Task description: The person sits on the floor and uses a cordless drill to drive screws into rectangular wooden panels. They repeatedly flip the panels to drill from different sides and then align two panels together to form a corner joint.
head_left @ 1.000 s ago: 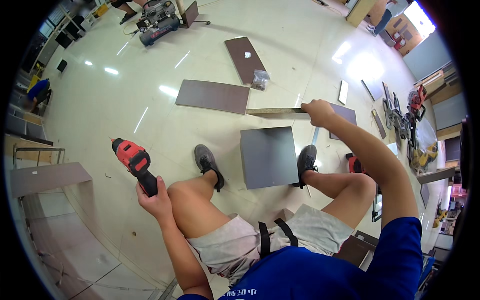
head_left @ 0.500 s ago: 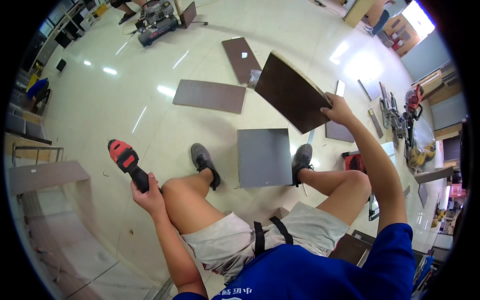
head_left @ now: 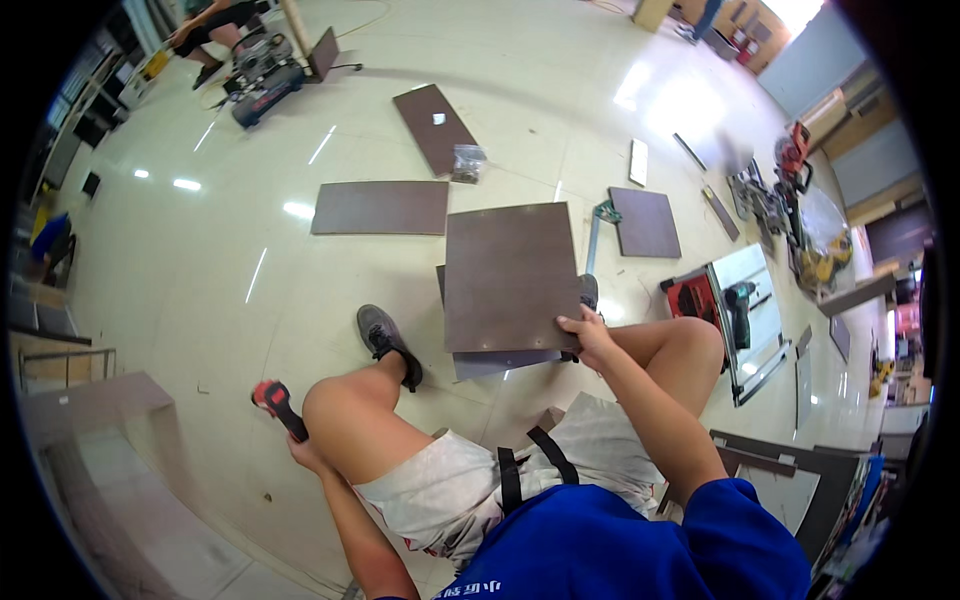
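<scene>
My right hand (head_left: 590, 338) grips the lower right corner of a square brown panel (head_left: 510, 275). The panel lies between my knees, over a grey piece (head_left: 505, 365) whose near edge shows beneath it; whether the two touch, I cannot tell. Beside my left knee, my left hand (head_left: 308, 453) is closed around the black handle of a red and black cordless drill (head_left: 275, 400). My thigh partly hides that hand. A clear bag of small hardware (head_left: 467, 163) lies on the floor ahead.
Brown boards (head_left: 380, 208) lie on the floor ahead, with a smaller square board (head_left: 645, 222) to the right. A table saw (head_left: 745, 310) with a teal drill (head_left: 740, 312) on it stands by my right knee. Farther off are a mitre saw (head_left: 775, 185) and an air compressor (head_left: 265, 80).
My right hand has brought the brown panel down and nearer, from tilted in the air to over the grey piece. The drill has dropped lower beside my left knee. The view has shifted right.
</scene>
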Motion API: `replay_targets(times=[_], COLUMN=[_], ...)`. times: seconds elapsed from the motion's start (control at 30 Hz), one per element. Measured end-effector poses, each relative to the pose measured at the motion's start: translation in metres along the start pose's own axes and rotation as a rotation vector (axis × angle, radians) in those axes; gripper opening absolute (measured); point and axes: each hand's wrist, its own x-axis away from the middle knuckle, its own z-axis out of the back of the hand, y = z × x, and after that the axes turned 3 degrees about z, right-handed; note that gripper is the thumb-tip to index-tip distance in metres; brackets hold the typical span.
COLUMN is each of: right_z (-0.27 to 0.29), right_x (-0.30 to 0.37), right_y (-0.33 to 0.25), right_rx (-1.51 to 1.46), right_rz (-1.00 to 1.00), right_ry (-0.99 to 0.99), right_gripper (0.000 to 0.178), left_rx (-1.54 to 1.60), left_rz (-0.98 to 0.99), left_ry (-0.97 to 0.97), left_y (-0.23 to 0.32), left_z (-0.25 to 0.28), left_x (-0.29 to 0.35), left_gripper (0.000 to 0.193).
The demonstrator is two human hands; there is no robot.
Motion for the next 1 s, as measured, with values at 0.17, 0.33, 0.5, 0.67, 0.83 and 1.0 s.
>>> replay_targets(times=[0.17,0.33,0.5,0.67,0.83,1.0], right_z=[0.0,-0.003,0.006,-0.002,0.003,-0.013], right_x=[0.004,0.017,0.019,0.025,0.033,0.036], right_y=[0.052,0.092,0.119,0.111,0.122,0.119], right_rx=[-0.11,-0.229,-0.198,0.252,0.489,0.587], right_rz=[-0.063,-0.184,-0.186,-0.314,-0.393,-0.58], right_ry=[0.019,0.041,-0.036,-0.06,-0.144,-0.23], right_gripper=[0.037,0.039,0.037,0.042,0.059,0.066], left_rx=[-0.043,-0.055,-0.067,-0.062,-0.066,-0.079], left_rz=[0.226,0.317,0.383,0.446,0.497,0.534], left_ry=[-0.141,-0.215,-0.278,-0.303,-0.346,-0.378], left_y=[-0.055,-0.084,-0.103,-0.118,-0.128,-0.139], left_z=[0.007,-0.004,-0.021,-0.033,-0.047,-0.058], left_x=[0.037,0.055,0.065,0.074,0.087,0.096], left_gripper=[0.033,0.033,0.033,0.034,0.034,0.035])
